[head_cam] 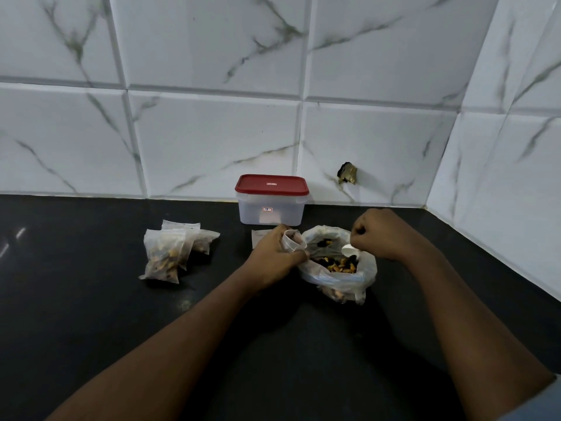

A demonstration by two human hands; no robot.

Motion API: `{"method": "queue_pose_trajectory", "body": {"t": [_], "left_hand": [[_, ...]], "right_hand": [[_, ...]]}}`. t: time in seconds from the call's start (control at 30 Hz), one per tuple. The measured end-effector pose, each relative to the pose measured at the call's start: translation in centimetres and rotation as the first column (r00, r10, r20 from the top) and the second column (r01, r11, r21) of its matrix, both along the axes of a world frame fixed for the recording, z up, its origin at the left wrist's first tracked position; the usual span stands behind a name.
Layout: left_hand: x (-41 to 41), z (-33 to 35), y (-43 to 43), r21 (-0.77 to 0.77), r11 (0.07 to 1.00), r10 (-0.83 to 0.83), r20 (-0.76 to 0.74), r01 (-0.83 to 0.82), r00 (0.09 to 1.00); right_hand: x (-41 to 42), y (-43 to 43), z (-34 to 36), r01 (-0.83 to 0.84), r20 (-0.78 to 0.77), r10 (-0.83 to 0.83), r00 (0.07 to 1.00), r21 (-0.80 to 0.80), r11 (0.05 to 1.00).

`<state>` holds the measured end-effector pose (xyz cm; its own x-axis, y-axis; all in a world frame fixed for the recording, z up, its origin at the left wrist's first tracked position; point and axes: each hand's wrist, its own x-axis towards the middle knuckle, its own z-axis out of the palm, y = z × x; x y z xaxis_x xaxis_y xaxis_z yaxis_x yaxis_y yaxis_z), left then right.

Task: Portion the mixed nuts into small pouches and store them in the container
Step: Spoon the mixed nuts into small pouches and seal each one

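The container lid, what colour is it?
Dark red, on the clear container's lid in the head view.

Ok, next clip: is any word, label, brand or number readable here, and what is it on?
Label on the red lid of the container: white print, too small to read.
Sticker on the container's front wall: red-edged, blurred, unreadable.
No other text shows; nothing in this frame can be quoted.
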<state>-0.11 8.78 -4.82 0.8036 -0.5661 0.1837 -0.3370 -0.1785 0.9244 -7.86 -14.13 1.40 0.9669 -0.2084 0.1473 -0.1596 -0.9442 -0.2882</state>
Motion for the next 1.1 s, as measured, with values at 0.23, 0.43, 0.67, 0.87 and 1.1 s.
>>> {"method": "queue_pose_trajectory", "body": {"t": [0.23, 0.43, 0.67, 0.87, 1.1], "left_hand": [[-0.2, 0.1, 0.0, -0.024, 1.0, 0.001, -0.01, -0.001, 1.0], [-0.1, 0.2, 0.1, -0.014, 1.0, -0.002, -0.018, 0.002, 1.0], [-0.2, 0.3, 0.1, -0.023, 1.0, -0.013, -0.027, 0.013, 1.0], [-0.2, 0.1, 0.1, -0.027, 1.0, -0.01, -0.019, 0.009, 1.0], [0.0, 0.1, 0.1, -0.007, 1.0, -0.005, -0.008, 0.005, 1.0]], "right_hand": [[-0.2, -0.1, 0.0, -0.002, 0.052, -0.001, 0.999, 0.054, 0.999], [0.3, 0.7, -0.8, -0.032, 0.076, 0.012, 0.997, 0.266, 0.963], [0.4, -0.6, -1.4, 0.013, 0.1, -0.076, 0.992, 0.514, 0.857], [0.4, -1.5, -1.6, 0.068, 0.114, -0.161, 0.98, 0.575, 0.815], [0.6, -1.9, -1.5, 0.035, 0.117, -0.166, 0.979, 0.709, 0.705]]}}
